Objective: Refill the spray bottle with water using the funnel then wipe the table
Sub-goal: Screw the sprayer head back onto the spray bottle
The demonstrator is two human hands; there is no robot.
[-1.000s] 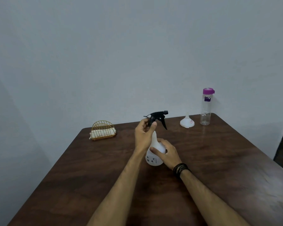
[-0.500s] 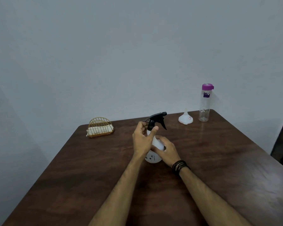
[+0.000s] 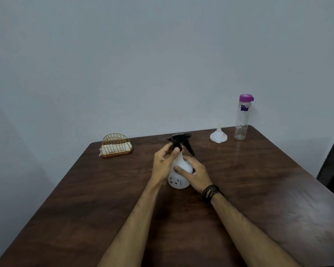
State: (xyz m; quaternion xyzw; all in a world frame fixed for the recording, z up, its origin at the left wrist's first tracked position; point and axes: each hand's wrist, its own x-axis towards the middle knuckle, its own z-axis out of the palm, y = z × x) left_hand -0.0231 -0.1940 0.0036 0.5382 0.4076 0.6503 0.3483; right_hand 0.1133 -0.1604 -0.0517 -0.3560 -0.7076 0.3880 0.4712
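In the head view, a white spray bottle (image 3: pixel 178 175) stands upright near the middle of the dark wooden desk (image 3: pixel 268 189), with both bare hands on it. The left hand (image 3: pixel 165 166) has its thumb and fingers pinched around the collar just under the black trigger head (image 3: pixel 180 140), hiding the joint between head and neck, so it is hard to tell whether the head is screwed tight or loosened. The right hand (image 3: pixel 194 175) wraps around the bottle's round body from the right side, thumb lying across the front; its other fingers are hidden behind the bottle. A dark corded band (image 3: pixel 211 191) circles the right wrist. Small dark markings on the bottle's lower front are too small to read, and any water level inside cannot be made out through the cloudy plastic. At the far right of the desk a white funnel (image 3: pixel 218 134) sits mouth-down with its spout up, just beside a clear water bottle (image 3: pixel 242 120) with a purple cap; its contents are hard to judge. At the far left, a gold wire holder (image 3: pixel 116 144) carries a folded pale cloth (image 3: pixel 115 148), partly screened by the wires. Both forearms are cut off by the lower edge.
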